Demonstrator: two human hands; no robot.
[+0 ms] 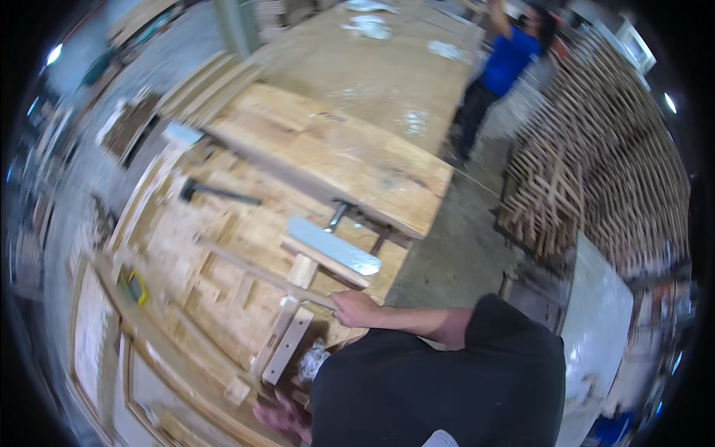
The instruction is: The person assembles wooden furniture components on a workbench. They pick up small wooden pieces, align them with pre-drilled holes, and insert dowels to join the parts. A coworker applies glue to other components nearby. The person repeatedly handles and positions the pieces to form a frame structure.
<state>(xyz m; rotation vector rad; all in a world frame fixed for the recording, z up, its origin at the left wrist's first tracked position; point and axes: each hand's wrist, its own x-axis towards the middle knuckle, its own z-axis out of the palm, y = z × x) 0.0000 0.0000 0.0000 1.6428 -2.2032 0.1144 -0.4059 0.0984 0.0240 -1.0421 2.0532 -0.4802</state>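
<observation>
My right hand is closed round the near end of a long wooden bar that slants across the workbench. Lower down, my left hand is blurred beside the near end of a second wooden bar; I cannot make out its grip. Between these bars lies a short wooden crosspiece, with a pale block with holes alongside it. A crumpled clear plastic bag sits near my body. Just beyond my right hand rests a wooden block with a grey top.
A black-headed hammer and another hammer lie farther up the bench. A yellow tape measure is by the curved wooden frames at left. A thick board spans the far side. A person in blue stands beyond, near stacked wooden parts.
</observation>
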